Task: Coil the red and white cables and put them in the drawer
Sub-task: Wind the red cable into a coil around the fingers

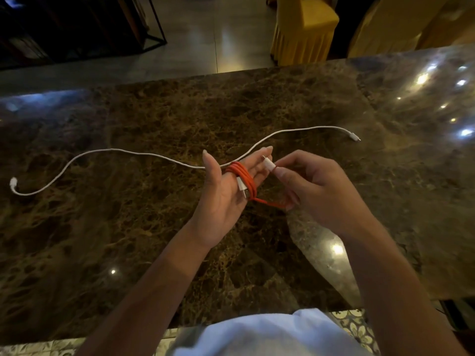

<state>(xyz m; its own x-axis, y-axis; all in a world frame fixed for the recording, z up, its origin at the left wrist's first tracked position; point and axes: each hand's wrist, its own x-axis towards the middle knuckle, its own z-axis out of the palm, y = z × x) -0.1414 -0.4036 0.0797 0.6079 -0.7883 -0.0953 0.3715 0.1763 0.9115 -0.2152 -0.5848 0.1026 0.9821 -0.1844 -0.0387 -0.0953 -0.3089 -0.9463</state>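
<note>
The red cable [244, 176] is wound in several loops around the straight fingers of my left hand [226, 191], palm up above the table's middle. One white plug of it lies against the palm. My right hand [316, 186] pinches the cable's other white plug [268, 164] between thumb and finger, just right of the left fingertips, and a short red stretch runs from the coil under the right hand. The white cable [144, 154] lies uncoiled across the marble table [128, 240], from a plug at far left to a plug [354, 136] at right. No drawer is in view.
Beyond the table's far edge stand yellow-covered chairs [303, 29] at upper right and a dark metal-framed rack [77, 27] at upper left. The glossy tabletop reflects ceiling lights at right. My white shirt shows at the near edge.
</note>
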